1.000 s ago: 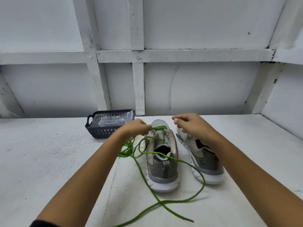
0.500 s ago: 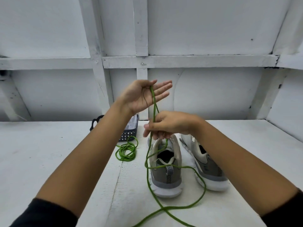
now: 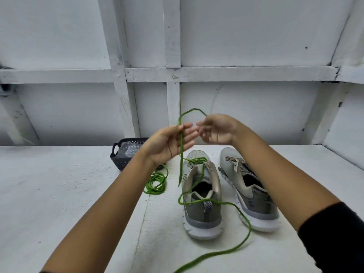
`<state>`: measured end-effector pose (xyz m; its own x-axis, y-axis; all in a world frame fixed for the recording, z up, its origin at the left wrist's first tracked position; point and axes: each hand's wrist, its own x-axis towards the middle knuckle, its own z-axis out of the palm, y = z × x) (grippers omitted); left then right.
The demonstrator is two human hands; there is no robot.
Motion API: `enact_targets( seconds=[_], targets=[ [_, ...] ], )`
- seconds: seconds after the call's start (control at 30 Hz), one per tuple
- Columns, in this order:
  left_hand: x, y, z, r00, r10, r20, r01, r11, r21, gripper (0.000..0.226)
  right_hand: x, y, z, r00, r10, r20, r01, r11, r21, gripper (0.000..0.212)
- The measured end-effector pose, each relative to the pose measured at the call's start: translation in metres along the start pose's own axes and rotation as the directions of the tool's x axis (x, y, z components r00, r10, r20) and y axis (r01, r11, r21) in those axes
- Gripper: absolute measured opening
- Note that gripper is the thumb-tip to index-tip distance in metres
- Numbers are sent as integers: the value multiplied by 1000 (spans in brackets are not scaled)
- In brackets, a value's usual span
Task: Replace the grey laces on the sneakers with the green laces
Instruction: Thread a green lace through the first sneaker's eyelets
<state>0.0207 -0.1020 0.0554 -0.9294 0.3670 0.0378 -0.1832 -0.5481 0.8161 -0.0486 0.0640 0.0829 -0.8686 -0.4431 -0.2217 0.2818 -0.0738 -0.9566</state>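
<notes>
Two grey sneakers stand heel toward me on the white table (image 3: 59, 194), the left sneaker (image 3: 202, 215) and the right sneaker (image 3: 256, 205). A green lace (image 3: 180, 154) is threaded through the left sneaker's front eyelets; its long tail trails over the heel and toward me. Above the shoes, my left hand (image 3: 169, 143) has its palm turned to me, and the thumb pins the lace against the fingers, so the free end dangles. The lace arches up to my right hand (image 3: 216, 129), whose curled fingers pinch it. A second green lace (image 3: 156, 184) lies coiled left of the shoes.
A dark plastic basket (image 3: 118, 156) with a clear bag inside sits at the back left of the table, partly behind my left wrist. A white boarded wall (image 3: 256, 115) closes the back and right side.
Both hands have come together above the left sneaker at about the same height. The right hand rose off the shoe and now holds the lace's upper loop; the left hand dropped lower.
</notes>
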Motion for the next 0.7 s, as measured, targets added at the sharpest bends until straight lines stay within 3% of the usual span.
enact_targets(
  seconds=[0.1, 0.23, 0.37, 0.5, 0.57, 0.7],
  targets=[
    [14, 10, 2, 986, 107, -130, -121, 987, -105, 27, -10, 19, 8, 973, 172, 156, -143, 973, -182, 34],
    [28, 10, 4, 960, 120, -255, -148, 985, -93, 27, -20, 34, 23, 958, 168, 234, -78, 932, -353, 24],
    [34, 4, -4, 954, 121, -275, -144, 987, -64, 26, -18, 42, 29, 988, -10, 155, 77, 900, -429, 14],
    [27, -12, -22, 960, 34, -279, 29, 975, 219, 38, -11, 33, 24, 987, -162, -3, 146, 892, -428, 23],
    [20, -24, -28, 964, -16, -266, 110, 934, 341, 33, -8, 27, 21, 980, -196, -41, 159, 885, -438, 25],
    [10, -38, -37, 977, -54, -205, 133, 910, 394, 20, -2, 23, 18, 978, -195, -81, 133, 868, -478, 23]
  ],
)
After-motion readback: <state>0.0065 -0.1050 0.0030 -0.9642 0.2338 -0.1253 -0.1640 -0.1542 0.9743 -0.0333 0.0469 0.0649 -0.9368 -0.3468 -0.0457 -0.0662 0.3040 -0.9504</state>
